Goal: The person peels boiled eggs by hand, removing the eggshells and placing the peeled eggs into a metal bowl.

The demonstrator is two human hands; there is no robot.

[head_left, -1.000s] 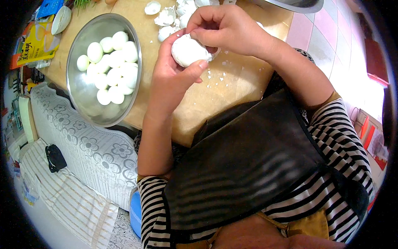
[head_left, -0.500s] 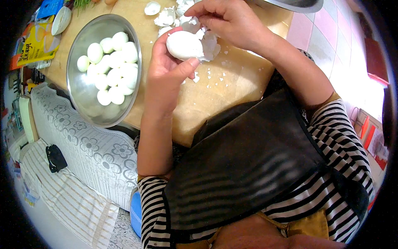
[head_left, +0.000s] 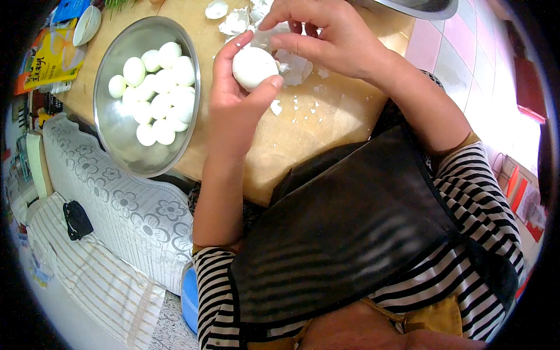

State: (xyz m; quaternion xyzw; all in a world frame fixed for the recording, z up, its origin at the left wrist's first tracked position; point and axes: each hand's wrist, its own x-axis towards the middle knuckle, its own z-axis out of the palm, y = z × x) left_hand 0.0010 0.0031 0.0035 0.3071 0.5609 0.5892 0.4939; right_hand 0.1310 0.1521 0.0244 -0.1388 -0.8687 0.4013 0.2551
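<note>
Egg (head_left: 255, 69) has turned in left hand (head_left: 233, 100) (end-on, seemingly), right hand (head_left: 333, 42) nearby.

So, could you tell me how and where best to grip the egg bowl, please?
I'd grip the bowl at opposite sides of its rim, coming from outside: it is wide, no handle shows, and the eggs bunch rightward, so a one-sided lift might tip it.

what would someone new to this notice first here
Probably the big steel bowl of smooth white eggs, on the wooden tabletop toward the person's left. Close behind comes the egg in the left hand, with the right hand raised just beside it. Broken shell pieces lie beyond the hands, and small white flecks dot the wood nearer the apron.
</note>
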